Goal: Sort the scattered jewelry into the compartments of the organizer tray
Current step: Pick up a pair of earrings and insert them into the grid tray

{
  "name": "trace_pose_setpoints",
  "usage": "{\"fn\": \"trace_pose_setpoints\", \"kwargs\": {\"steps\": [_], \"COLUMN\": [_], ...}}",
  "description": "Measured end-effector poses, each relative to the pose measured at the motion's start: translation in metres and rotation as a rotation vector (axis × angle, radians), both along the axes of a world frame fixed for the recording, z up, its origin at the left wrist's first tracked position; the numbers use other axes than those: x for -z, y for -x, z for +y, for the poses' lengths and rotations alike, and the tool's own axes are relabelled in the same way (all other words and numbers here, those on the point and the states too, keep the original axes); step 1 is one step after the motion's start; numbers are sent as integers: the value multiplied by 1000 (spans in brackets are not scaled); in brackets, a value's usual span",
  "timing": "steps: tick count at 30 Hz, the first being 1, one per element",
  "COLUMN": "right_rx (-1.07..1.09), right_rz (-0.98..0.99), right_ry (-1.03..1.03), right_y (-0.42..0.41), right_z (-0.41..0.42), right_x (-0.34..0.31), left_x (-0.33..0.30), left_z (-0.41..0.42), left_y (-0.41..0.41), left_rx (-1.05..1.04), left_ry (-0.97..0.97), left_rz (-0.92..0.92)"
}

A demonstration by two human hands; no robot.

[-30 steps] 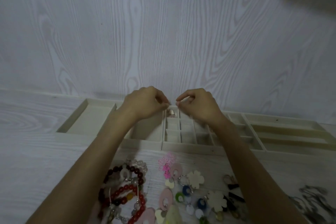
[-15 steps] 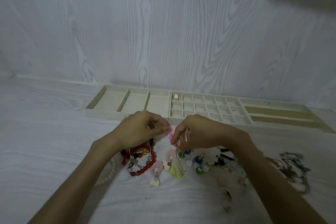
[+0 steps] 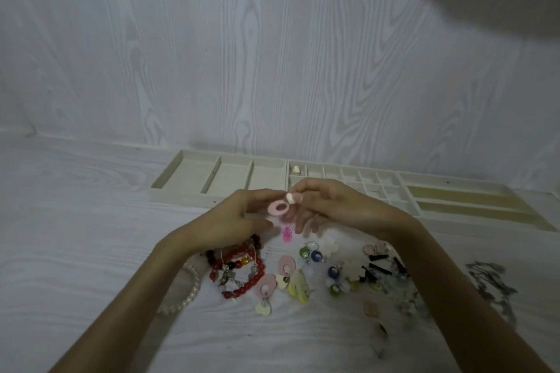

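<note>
tray (image 3: pixel 181 188) front rim: partly hidden by hands | dark chain (image 3: pixel 491 285): blurred

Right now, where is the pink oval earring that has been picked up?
The pink oval earring is held between both hands, left hand and right hand, above the table just before the organizer tray, near its middle.

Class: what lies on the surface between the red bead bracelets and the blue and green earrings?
In the head view, pink oval earrings with cream heart charms lie between the red bead bracelets and the blue and green earrings.
</note>
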State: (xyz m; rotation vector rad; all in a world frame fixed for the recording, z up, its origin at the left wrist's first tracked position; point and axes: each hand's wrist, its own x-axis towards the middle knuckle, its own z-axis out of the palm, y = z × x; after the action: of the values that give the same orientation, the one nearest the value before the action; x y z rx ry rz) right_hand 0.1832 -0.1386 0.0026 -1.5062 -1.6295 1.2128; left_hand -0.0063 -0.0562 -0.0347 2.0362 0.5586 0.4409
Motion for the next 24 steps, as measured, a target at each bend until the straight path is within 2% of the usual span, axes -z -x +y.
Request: {"fn": "trace_pose_setpoints", "kwargs": {"steps": [4, 8, 13, 15, 17, 20, 24], "right_rx": [126, 259, 328, 370, 442, 539, 615], "right_rz": [322, 510, 809, 751, 580, 394, 223], "right_ry": [-15, -65, 17, -33, -108, -163, -197], "right_y": [-4, -12, -28, -34, -38, -42, -48], "right_z": [6, 21, 45, 56, 66, 79, 93], "right_x": [-2, -8, -16, -18, -17, -12, 0], "left_x": [-17, -34, -46, -48, -46, -35, -19], "left_z": [8, 19, 42, 52, 60, 74, 88], "left_y": [-10, -26, -48, -56, -64, -75, -85], "left_rx": [32, -41, -141, -128, -141, -258, -308], "left_ry": [180, 100, -3, -31, -57, -105, -58], "left_rz": [-55, -45, -103, -121, -139, -176, -182]}}
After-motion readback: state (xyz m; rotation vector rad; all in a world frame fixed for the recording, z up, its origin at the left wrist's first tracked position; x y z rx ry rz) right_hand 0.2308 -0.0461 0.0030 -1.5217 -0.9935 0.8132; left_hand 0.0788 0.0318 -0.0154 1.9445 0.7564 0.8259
